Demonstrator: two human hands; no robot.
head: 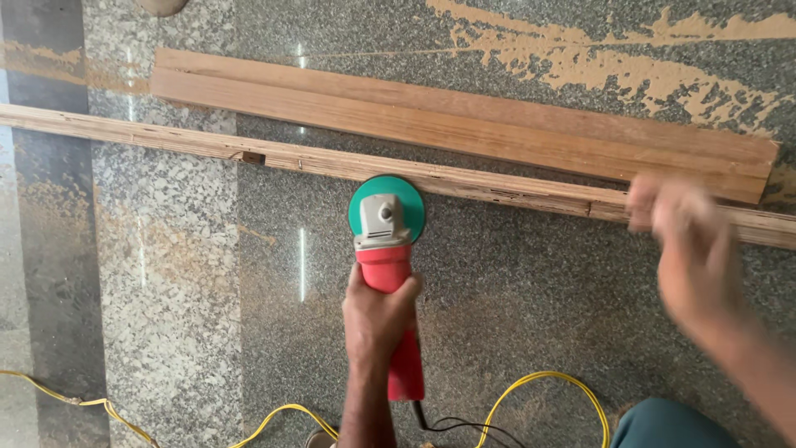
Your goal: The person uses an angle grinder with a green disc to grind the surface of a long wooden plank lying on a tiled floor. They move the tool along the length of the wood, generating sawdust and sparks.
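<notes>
My left hand [377, 319] grips the red body of an angle grinder [388, 274]. The grinder's green disc [386, 205] lies flat on the stone floor, its far edge touching a long thin wooden strip [332, 159]. My right hand [684, 241] is blurred with motion at the strip's right part. Its fingertips lie over the strip, and the blur hides whether it grips the wood. A wider wooden board [464, 124] lies just beyond the strip.
The floor is polished speckled granite [514, 315] with patches of sawdust [597, 58] at the top right. A yellow cable [547, 382] and a black cord [464, 427] loop near the bottom edge. A teal-clothed knee [672, 425] shows at the bottom right.
</notes>
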